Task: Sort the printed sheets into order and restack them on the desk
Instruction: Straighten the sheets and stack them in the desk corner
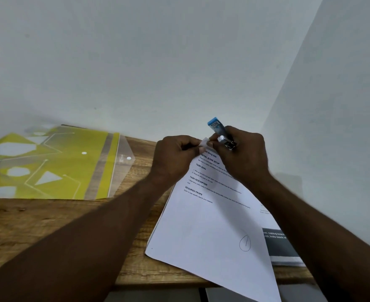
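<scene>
I see the printed sheets (212, 225) as a white stack lying turned at an angle on the right part of the wooden desk (48, 219); its near corner hangs over the desk's near edge. My left hand (173, 158) pinches the far corner of the stack, which is lifted a little. My right hand (243, 155) is curled round a small blue and metal stapler (218, 127), just beside that corner.

The fingers cover the top line of the page, and the small text is too fine to read. The headings I can read are INITIAL SCENE SETUP, TASK GOAL, TASK DESCRIPTION, REQUIRED PROPS, and near the bottom there is a handwritten 1 in a circle. Under the right forearm lies a paper with a dark band (278, 243), mostly hidden; "cutting board" shows there. On the left lies a yellow plastic folder (55, 162), cut off by the frame.
</scene>
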Action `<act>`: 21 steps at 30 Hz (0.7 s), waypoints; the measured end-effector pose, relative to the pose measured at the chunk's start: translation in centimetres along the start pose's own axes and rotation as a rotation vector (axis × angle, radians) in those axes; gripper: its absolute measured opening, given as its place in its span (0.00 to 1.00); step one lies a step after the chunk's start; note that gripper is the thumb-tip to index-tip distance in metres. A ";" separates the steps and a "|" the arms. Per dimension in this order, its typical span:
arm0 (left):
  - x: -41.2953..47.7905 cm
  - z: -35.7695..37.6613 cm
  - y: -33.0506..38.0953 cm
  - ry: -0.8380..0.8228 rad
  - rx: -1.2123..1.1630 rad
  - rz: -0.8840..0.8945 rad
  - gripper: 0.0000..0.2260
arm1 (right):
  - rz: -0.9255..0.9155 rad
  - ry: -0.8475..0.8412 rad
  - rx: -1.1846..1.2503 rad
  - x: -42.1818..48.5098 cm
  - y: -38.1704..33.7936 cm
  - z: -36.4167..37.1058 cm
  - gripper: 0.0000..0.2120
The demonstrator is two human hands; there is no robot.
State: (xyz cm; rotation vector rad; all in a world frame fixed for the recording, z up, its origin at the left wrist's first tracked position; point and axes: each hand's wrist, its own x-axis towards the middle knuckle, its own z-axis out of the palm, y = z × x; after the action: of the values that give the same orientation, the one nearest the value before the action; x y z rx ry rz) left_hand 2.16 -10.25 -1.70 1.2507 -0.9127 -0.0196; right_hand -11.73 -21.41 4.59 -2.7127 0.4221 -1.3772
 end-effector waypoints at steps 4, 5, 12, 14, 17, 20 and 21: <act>-0.1 -0.1 0.2 -0.005 -0.002 0.003 0.05 | 0.012 0.020 0.035 0.2 0.5 0.5 0.09; -0.2 -0.2 0.3 -0.008 0.000 0.005 0.05 | 0.012 0.020 0.047 0.2 0.5 0.5 0.08; 0.0 -0.7 0.5 0.001 -0.034 -0.046 0.04 | 0.006 0.010 0.197 0.0 0.2 1.1 0.05; 0.0 -0.8 0.5 0.013 -0.039 -0.057 0.03 | 0.043 -0.010 0.269 0.1 0.0 1.4 0.05; 0.0 -0.7 0.4 0.029 -0.021 -0.060 0.04 | 0.070 0.002 0.343 0.2 0.1 2.0 0.06; 0.0 -0.6 0.2 0.051 0.006 -0.057 0.04 | 0.076 0.001 0.363 0.2 0.5 2.4 0.07; 0.0 -0.6 0.2 0.057 0.019 -0.053 0.04 | 0.071 -0.012 0.356 0.1 0.5 2.6 0.06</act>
State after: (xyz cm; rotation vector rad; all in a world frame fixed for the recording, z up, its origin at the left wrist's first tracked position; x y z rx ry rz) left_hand 2.43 -9.69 -1.57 1.2865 -0.8317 -0.0173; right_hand -9.71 -22.07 3.09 -2.3939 0.2410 -1.2773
